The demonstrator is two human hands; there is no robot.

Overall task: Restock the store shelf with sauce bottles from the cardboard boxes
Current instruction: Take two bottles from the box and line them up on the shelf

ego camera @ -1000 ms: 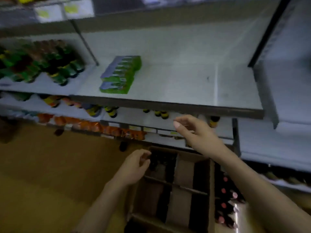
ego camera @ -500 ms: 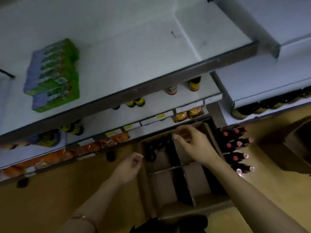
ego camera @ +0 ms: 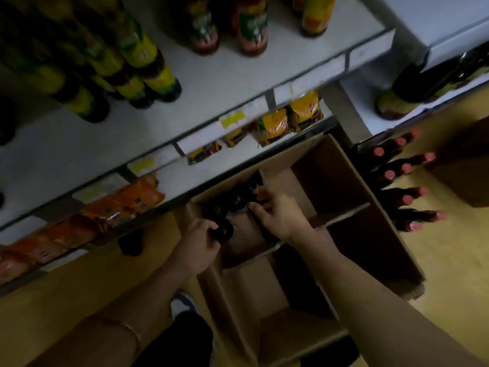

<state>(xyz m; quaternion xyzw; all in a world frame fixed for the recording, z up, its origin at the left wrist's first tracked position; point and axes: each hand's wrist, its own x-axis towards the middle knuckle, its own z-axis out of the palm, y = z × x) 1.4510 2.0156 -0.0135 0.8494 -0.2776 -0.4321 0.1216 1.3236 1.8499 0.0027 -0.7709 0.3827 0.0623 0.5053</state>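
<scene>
With the left hand [ego camera: 197, 243] gripping a dark-capped sauce bottle [ego camera: 225, 230] in the cardboard box's [ego camera: 352, 178] far-left corner and the right hand [ego camera: 275, 210] curling onto another, lift both straight up, clear of the dividers.

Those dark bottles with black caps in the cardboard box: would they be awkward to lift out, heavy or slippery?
Probably heavy for their size: the dark bottles look full. The left hand grips one by its cap, so the narrow top likely gives a sure hold. They seem tall and slim, so apt to tip once clear of the cardboard box dividers. The right hand reaches for another.
</scene>
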